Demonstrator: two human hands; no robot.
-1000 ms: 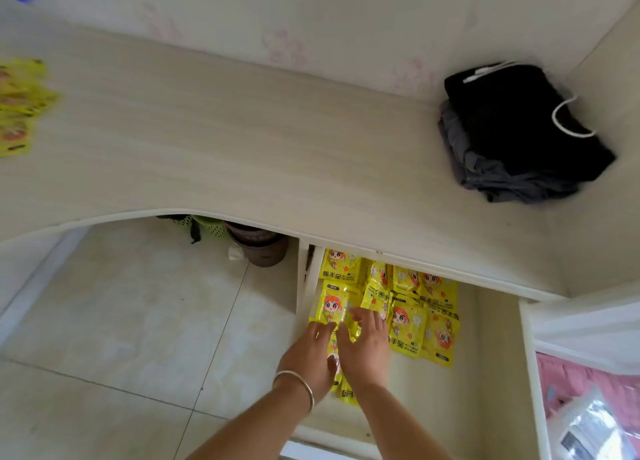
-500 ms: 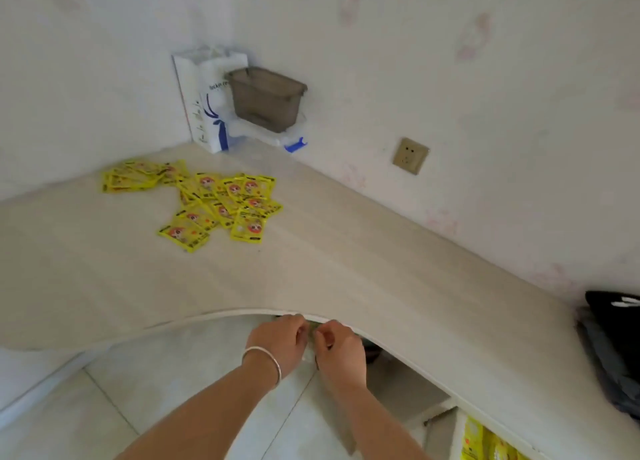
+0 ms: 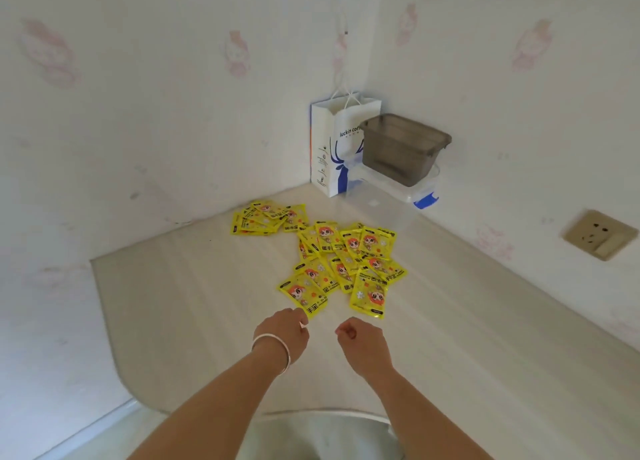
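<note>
Left hand (image 3: pixel 282 331) curls at the near corner of the front packet (image 3: pixel 304 295) on the desk (image 3: pixel 207 321); grip cannot be confirmed. Right hand (image 3: pixel 360 342) is fisted, empty.

paper bag (image 3: pixel 333 148): "luckin coff…" | yellow packets (image 3: pixel 367 245): "手宝", smaller print unreadable

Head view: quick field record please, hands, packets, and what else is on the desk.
left hand: fingers curled, at the corner of the nearest yellow packet; grip unclear
right hand: fingers curled, nothing seen in it, apart from the packets
packets: loose spread mid-desk, smaller pile by the wall
desk: pale wood, set in a room corner
corner items: paper bag, grey box on a clear box
wall: socket
</note>
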